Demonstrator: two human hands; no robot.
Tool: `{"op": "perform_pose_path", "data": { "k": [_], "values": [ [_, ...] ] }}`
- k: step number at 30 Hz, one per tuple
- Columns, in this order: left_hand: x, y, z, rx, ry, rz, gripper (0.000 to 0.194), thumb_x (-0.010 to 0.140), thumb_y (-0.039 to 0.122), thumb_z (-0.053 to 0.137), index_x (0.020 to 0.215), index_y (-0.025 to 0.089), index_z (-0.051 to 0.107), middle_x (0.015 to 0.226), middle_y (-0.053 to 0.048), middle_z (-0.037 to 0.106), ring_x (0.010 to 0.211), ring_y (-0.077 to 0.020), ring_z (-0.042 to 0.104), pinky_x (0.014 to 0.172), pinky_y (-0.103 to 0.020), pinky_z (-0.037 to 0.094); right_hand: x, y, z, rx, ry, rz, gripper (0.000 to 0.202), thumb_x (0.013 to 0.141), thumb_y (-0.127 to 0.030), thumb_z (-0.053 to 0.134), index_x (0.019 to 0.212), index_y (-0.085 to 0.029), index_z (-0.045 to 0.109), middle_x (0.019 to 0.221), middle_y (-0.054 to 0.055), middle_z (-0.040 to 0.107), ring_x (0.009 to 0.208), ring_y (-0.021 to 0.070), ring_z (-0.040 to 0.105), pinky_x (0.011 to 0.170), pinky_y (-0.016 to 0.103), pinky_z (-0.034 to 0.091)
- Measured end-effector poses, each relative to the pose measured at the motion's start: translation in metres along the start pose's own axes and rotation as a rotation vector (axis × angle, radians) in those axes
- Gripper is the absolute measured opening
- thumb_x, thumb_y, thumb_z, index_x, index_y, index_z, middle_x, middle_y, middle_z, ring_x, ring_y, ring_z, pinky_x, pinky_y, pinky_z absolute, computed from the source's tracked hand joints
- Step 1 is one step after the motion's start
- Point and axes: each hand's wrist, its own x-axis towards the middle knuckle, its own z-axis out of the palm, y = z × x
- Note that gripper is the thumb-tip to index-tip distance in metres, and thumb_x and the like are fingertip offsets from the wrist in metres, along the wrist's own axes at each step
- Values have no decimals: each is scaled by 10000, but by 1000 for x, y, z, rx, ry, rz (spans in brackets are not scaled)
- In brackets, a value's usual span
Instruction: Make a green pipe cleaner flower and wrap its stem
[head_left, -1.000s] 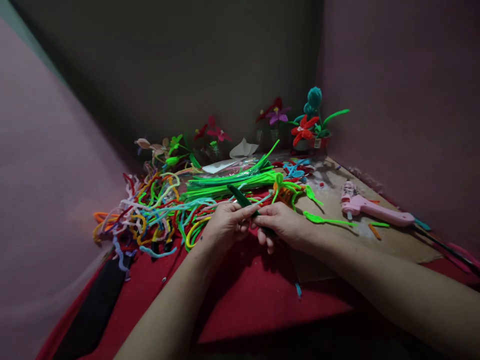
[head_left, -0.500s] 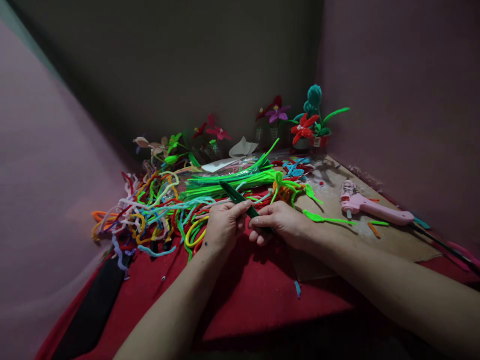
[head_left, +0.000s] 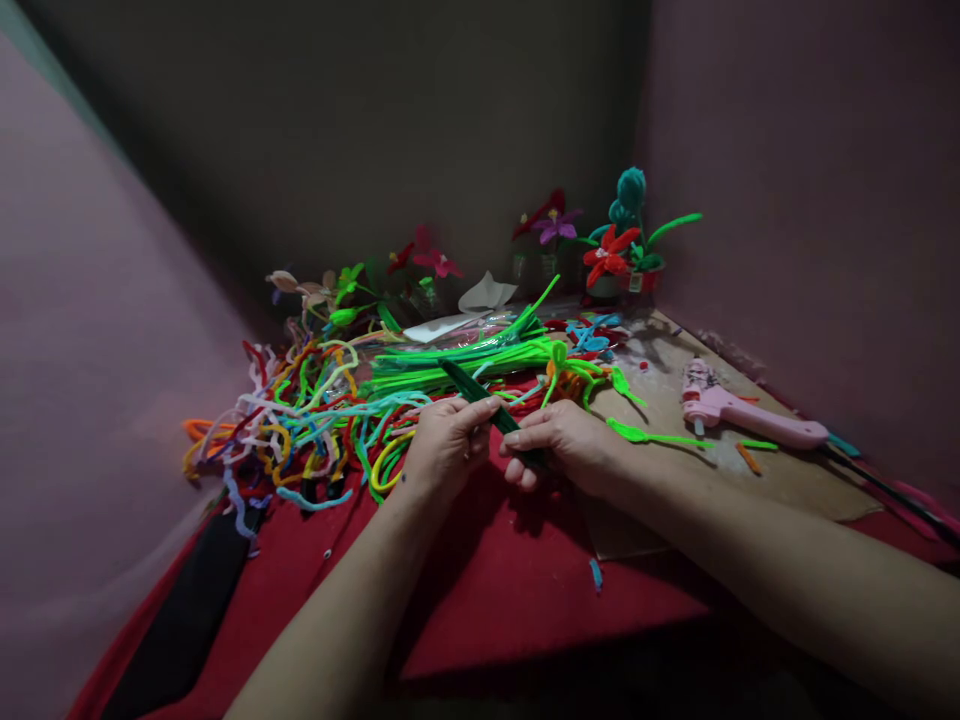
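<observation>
Between both hands, a long dark green pipe-cleaner leaf [head_left: 465, 380] slants from upper left to lower right, its far end narrowing to a point. My left hand [head_left: 448, 438] pinches it near the middle with thumb and fingers. Farther down, my right hand [head_left: 564, 445] grips the lower end, thumb on top and fingers curled beneath, so that end is partly hidden. Just beyond the hands lies a bundle of bright green pipe cleaners [head_left: 465, 365], partly in clear plastic wrap.
A tangle of multicoloured pipe cleaners [head_left: 300, 420] spreads on the left beside a black flat object [head_left: 184, 610]. To the right, a pink glue gun [head_left: 750, 412] rests on a brown board [head_left: 795, 490]. Pipe-cleaner flowers [head_left: 609, 255] stand behind. Red cloth [head_left: 540, 610] covers the table.
My left hand has shifted slightly left and down along the leaf. The right hand stays nearly in place, still gripping the lower end.
</observation>
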Motion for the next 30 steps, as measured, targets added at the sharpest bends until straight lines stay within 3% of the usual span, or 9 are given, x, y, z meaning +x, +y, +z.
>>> {"op": "perform_pose_path", "data": {
  "k": [4,10,13,18,24,30],
  "values": [
    [1,2,-2,-108,-56,-49,248,646,274,705,578,143,506,403,94,306,333,-27,269,359,-190,185,1,0,-2,28,-26,-16,94,695,-124,559,653,-73,626,514,76,655,369,104,551,402,195,439],
    [6,8,-12,-144,13,109,227,663,272,690,793,101,617,436,101,285,346,-16,229,346,-174,151,2,1,-2,51,-78,5,83,689,-113,566,641,-68,615,495,79,649,364,111,554,400,198,435],
    [7,10,-16,-160,-18,106,179,672,252,680,738,108,595,438,99,286,349,-11,237,351,-161,171,1,1,-1,35,-81,5,93,699,-103,554,632,-72,609,493,77,650,361,106,553,397,190,432],
    [6,10,-14,-131,105,114,340,625,231,712,537,158,391,437,93,322,341,-9,260,340,-156,179,-3,-3,2,-26,-46,23,114,706,-104,559,600,-91,597,482,56,641,348,91,531,364,174,412],
    [5,7,-12,2,158,156,327,654,270,684,548,166,392,414,91,336,323,-15,259,322,-157,159,-3,-5,5,-101,-22,17,161,722,-128,567,562,-112,553,489,43,640,344,72,513,361,161,393],
    [5,9,-11,-50,157,136,330,627,257,704,554,162,397,428,91,351,326,-12,287,321,-149,173,-3,-4,5,-140,0,-21,169,750,-144,542,583,-120,549,475,20,629,329,65,496,361,162,368]
  ]
}}
